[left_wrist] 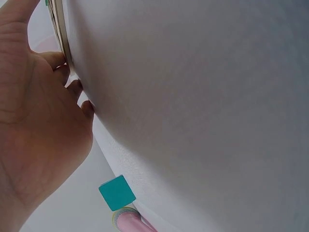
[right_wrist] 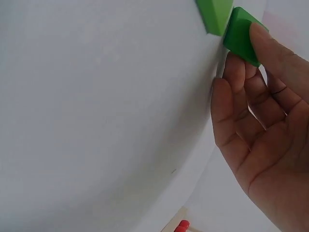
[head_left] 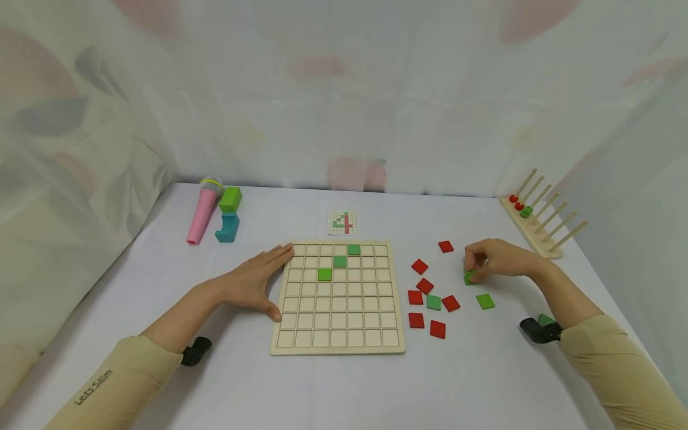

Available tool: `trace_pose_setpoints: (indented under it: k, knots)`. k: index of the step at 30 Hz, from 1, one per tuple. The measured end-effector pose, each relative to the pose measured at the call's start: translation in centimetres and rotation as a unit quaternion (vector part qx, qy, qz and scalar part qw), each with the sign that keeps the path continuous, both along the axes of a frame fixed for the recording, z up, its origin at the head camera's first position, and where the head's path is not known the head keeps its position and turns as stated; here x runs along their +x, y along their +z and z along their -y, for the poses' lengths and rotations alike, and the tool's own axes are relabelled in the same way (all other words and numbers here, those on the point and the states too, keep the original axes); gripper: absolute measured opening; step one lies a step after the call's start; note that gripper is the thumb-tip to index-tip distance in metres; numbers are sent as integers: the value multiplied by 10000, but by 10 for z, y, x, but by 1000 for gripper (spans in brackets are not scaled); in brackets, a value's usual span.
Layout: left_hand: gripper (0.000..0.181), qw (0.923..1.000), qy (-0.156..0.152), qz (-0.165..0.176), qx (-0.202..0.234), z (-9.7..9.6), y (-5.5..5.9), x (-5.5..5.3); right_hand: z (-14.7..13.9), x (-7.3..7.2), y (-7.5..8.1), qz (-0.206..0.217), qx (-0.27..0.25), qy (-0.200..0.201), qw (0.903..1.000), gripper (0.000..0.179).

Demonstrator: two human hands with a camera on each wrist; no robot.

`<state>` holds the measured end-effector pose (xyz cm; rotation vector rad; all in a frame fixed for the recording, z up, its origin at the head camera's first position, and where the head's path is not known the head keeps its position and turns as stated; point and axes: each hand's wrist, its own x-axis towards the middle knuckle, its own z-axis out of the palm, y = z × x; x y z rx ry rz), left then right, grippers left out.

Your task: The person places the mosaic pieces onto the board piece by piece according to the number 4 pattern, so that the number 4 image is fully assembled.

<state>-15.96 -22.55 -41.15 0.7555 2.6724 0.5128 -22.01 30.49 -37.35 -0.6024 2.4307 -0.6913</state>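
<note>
To the right of the grid board, pinched between thumb and fingertips: one green tile (head_left: 468,278), tilted, its face under the thumb. Right hand (head_left: 497,258): fingers curled and clamped on that tile, low over the white cloth (head_left: 344,391); whether the tile touches the cloth cannot be told.

Loose tiles about this hand: one lime-green tile (head_left: 485,301), flat, just nearer the person; one darker green tile (head_left: 546,319), partly hidden by the black wrist device (head_left: 539,330); seven red tiles (head_left: 438,329), scattered between board and hand; one pale green tile (head_left: 433,303) among them.

Grid board (head_left: 338,350), pale wood, seven by seven cells, flat on the cloth. Contents: three green squares (head_left: 340,261), set on a diagonal from the top row, fifth column, down to the third row, third column.

Left hand (head_left: 251,282): thumb and fingers apart, fingertips touching the board's left edge.

Behind the board: one pattern card (head_left: 343,223), printed with green and red squares. Far left: pink microphone (head_left: 203,212); beside it, green block (head_left: 230,199) and teal block (head_left: 228,230). Far right: wooden peg stand (head_left: 529,228) with red and green beads.
</note>
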Motion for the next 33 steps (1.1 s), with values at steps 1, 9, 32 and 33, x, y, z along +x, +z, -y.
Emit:
trace_pose_setpoints:
  k: [1,9,32,33]
  knots:
    - [143,10000,0,0,-1,0,0,0,2,0,1,18,-38,10,10000,14]
    - [144,10000,-3,-25,9,0,0,0,24,-3,4,-20,-303,93,9995,13]
    - [142,9999,-111,-42,63,1,2,1,118,3,-1,-618,-1263,18,9901,13]
    - [142,9999,-113,-49,58,1,2,1,123,5,0,-634,-1293,25,9896,14]
